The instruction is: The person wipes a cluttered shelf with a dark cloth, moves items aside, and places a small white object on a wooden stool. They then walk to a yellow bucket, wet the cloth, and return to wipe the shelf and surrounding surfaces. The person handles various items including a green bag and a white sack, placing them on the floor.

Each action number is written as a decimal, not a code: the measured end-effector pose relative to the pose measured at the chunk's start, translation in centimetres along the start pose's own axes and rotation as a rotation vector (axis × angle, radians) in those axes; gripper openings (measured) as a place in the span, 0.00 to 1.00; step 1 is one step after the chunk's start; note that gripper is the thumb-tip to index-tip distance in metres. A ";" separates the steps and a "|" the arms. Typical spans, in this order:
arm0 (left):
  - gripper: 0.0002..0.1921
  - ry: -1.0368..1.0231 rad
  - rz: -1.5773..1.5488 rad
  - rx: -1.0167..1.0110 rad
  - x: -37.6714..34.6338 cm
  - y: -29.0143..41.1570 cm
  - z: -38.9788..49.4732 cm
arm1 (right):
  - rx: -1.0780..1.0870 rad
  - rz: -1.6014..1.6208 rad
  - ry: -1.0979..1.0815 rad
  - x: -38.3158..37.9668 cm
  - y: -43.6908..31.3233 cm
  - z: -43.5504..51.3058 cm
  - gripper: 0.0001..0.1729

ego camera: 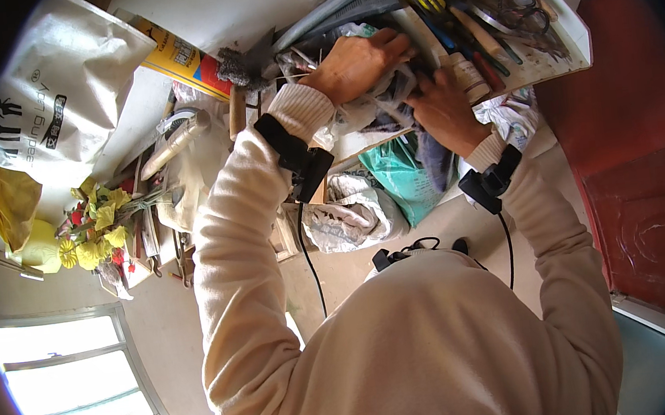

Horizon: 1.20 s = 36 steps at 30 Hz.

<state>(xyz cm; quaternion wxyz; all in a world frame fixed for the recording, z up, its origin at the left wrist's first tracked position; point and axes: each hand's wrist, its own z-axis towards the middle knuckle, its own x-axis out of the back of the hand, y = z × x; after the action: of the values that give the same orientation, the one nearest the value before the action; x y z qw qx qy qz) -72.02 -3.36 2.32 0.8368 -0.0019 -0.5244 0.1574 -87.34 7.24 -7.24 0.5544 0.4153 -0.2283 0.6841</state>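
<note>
A crumpled clear plastic bag lies among clutter on the white shelf. My left hand comes over it from above, with its fingers curled down into the plastic and the fingertips hidden. Close by on the right, my right hand pinches at the same plastic. A dark grey-purple cloth hangs over the shelf's front edge, just under my right hand. Beside the right fingers lies a small whitish bottle bearing a label.
Scissors, wooden-handled tools and a grey tube crowd the shelf. Below it stand a green plastic bag and a white sack. Yellow artificial flowers are at left, a red door at right.
</note>
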 end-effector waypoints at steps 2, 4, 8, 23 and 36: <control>0.13 -0.042 0.004 0.020 -0.2 0.1 0.0 | 0.010 -0.061 0.023 0.2 0.0 0.0 0.11; 0.13 -0.064 -0.015 0.026 -0.3 0.1 0.2 | -0.013 -0.010 -0.007 0.2 -1.3 0.2 0.11; 0.13 -0.075 -0.014 0.012 -0.6 0.1 0.6 | 0.021 0.112 0.260 -0.1 -6.1 1.2 0.14; 0.14 -0.168 0.129 -0.068 -2.3 1.6 0.5 | -0.044 0.321 -0.010 2.0 -3.3 -2.3 0.15; 0.15 -0.174 0.187 -0.098 -4.9 3.6 -0.4 | 0.064 0.225 -0.082 5.1 0.9 -6.5 0.14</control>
<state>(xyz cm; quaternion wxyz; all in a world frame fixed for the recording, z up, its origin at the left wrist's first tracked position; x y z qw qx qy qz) -74.54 -1.13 -2.76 0.7686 -0.0782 -0.5997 0.2086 -90.43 14.94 -6.46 0.4510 0.4320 -0.2742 0.7313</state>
